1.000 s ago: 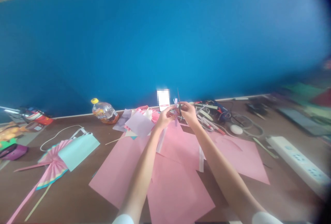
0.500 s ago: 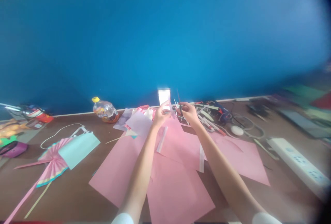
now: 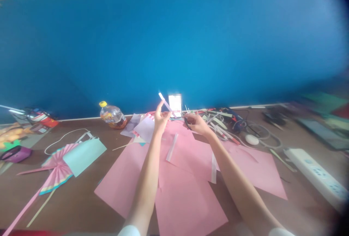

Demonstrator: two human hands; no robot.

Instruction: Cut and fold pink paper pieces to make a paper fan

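Note:
Between the fingers of my left hand (image 3: 161,119) is a narrow pale lilac paper strip (image 3: 165,100), its upper end pointing up and left. My right hand (image 3: 198,123) is closed around dark-handled scissors (image 3: 187,122); their blades are hard to make out. Both hands hover over the far end of several overlapping pink paper sheets (image 3: 191,196). A bright, standing screen-like panel (image 3: 175,104) is just beyond them against the blue wall. Pale lilac paper pieces (image 3: 145,128) lie left of my left hand.
A drink bottle with a yellow cap (image 3: 111,116) leans at the back left. A pleated pink paper fan (image 3: 58,167) and a light blue sheet (image 3: 85,156) lie left. Loose strips (image 3: 218,125) and cables heap at the back right, near a white power strip (image 3: 316,172).
My left hand has moved slightly left, and the strip in it now tilts up to the left. The scissors, upright before, have tipped down in my right hand.

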